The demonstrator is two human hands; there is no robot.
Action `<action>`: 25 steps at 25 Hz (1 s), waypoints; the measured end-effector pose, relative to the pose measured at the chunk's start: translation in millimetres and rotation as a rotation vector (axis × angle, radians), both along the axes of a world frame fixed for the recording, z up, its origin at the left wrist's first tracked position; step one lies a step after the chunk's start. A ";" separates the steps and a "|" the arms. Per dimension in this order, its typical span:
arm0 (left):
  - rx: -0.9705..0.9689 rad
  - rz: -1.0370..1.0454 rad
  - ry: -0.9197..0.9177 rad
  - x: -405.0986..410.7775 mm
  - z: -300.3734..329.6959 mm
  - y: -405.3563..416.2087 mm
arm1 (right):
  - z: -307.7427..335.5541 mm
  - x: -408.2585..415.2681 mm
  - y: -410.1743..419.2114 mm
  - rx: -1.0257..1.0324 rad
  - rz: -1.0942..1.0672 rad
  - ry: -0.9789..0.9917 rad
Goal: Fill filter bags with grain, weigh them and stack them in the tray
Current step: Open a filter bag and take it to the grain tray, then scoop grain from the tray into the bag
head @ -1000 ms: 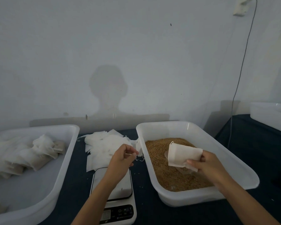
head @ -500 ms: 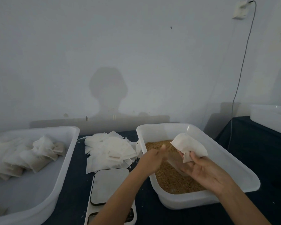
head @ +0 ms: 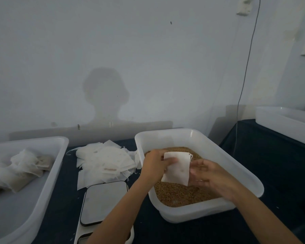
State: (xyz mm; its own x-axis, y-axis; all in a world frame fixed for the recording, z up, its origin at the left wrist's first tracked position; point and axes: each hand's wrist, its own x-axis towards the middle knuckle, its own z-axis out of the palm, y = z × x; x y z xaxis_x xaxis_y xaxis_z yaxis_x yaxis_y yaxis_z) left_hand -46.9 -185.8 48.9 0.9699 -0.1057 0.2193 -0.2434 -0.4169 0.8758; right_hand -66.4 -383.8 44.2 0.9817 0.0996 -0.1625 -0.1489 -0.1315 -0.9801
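filter bag (head: pixel 177 167) held between both hands (head: pixel 155 164), above grain (head: pixel 176 192)

Both bare forearms reach forward from the lower edge of the view and converge toward each other. The left forearm rises diagonally from bottom centre toward the upper right; its left hand (head: pixel 154 165) shows its back to the camera, with the fingers curled and pinching the left edge of a white filter bag (head: pixel 177 168). The right forearm comes in from the lower right corner toward the upper left; the right hand (head: pixel 209 175) is turned palm-inward, its fingers bent and its fingertips (head: pixel 194 171) meeting the bag's right edge. The two hands face each other at about the same height, near but apart, with only the bag between them.
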 end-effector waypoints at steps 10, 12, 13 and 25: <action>0.254 -0.257 -0.040 9.3 -18.9 12.7 | -16.8 44.1 -5.7 -1.331 0.254 -0.065; 0.255 -0.244 -0.054 11.0 -20.6 16.0 | -15.4 44.2 -5.5 -1.339 0.285 -0.107; 0.267 -0.241 -0.080 11.0 -21.7 17.8 | -14.1 43.3 -7.1 -1.315 0.287 -0.115; 0.337 -0.376 -0.214 13.6 -21.1 22.7 | 68.8 12.7 -49.5 -1.164 0.237 -0.195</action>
